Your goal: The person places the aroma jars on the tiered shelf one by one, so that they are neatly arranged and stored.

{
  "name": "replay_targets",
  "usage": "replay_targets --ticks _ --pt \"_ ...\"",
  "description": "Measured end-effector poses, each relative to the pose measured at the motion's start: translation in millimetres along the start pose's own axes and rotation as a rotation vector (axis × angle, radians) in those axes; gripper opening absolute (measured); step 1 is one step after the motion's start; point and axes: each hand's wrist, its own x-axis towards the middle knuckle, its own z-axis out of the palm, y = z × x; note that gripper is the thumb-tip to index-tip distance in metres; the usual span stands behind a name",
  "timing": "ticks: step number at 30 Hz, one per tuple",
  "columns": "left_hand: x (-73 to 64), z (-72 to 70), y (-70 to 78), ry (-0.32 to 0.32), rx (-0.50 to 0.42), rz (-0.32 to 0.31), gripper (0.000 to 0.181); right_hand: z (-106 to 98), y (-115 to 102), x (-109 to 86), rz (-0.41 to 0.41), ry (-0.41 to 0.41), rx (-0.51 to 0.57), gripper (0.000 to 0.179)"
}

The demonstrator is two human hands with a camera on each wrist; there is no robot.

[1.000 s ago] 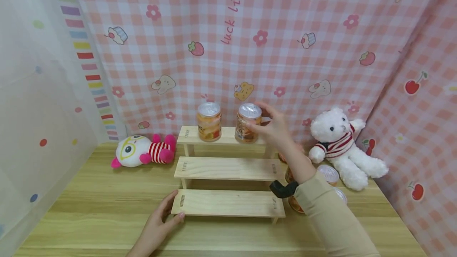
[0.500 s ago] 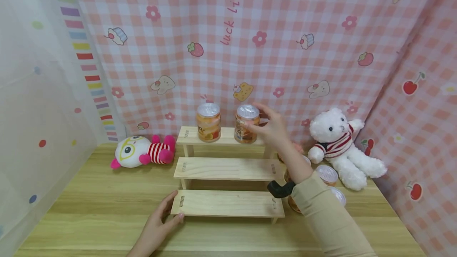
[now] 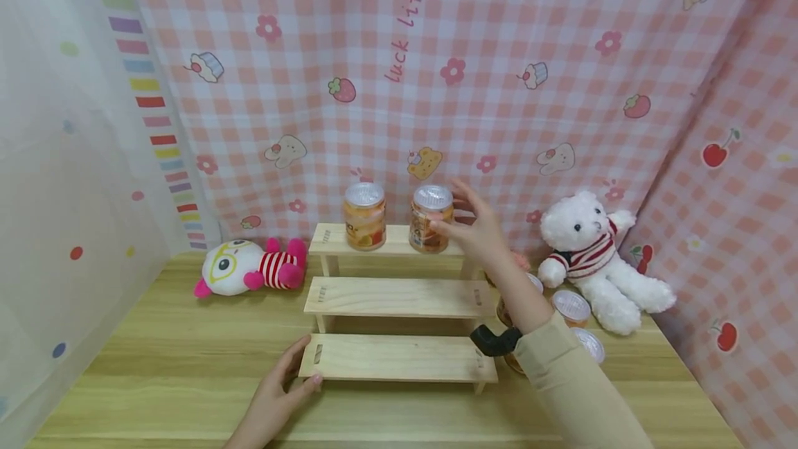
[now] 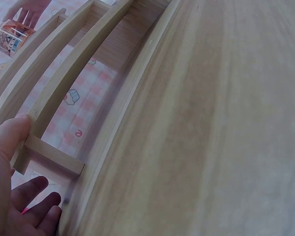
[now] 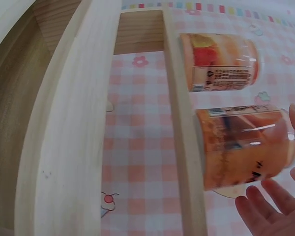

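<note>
A three-step wooden shelf (image 3: 399, 357) stands on the table. My left hand (image 3: 274, 393) holds the left end of its lowest step, thumb on the front edge and index finger at the back corner. Two orange-labelled cans with silver lids stand upright on the top step: a left can (image 3: 365, 217) and a right can (image 3: 430, 224). Around the right side of the right can is my right hand (image 3: 476, 227), thumb in front and fingers behind. In the right wrist view its fingers (image 5: 270, 199) are spread loosely, with a gap between them and the can.
More cans with silver lids (image 3: 571, 305) stand right of the shelf, partly behind the right forearm. A white teddy bear (image 3: 592, 255) sits at the back right. A pink-and-white plush toy (image 3: 249, 267) lies left of the shelf. A checked curtain (image 3: 399, 116) hangs behind.
The right hand's thumb and fingers have eased slightly away from the right can, which stays in place on the top step. The left hand keeps its place on the shelf.
</note>
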Motion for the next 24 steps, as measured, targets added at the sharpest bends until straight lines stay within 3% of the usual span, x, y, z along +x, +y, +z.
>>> replay_targets --ticks 5,11,20,24 --pt "-0.7 0.4 -0.3 0.001 -0.006 0.006 0.065 -10 -1 -12.5 -0.027 0.024 0.031 0.079" --pt "-0.4 0.3 -0.7 -0.006 -0.015 -0.003 0.066 -24 0 -34.4 -0.041 0.056 -0.003 0.069" --pt "0.3 -0.1 1.0 -0.011 -0.014 -0.027 0.066 -39 1 -65.4 -0.018 0.095 0.031 0.066" --pt "0.6 -0.5 1.3 -0.013 -0.007 -0.021 0.067 -45 4 -79.7 -0.052 0.112 0.019 0.065"
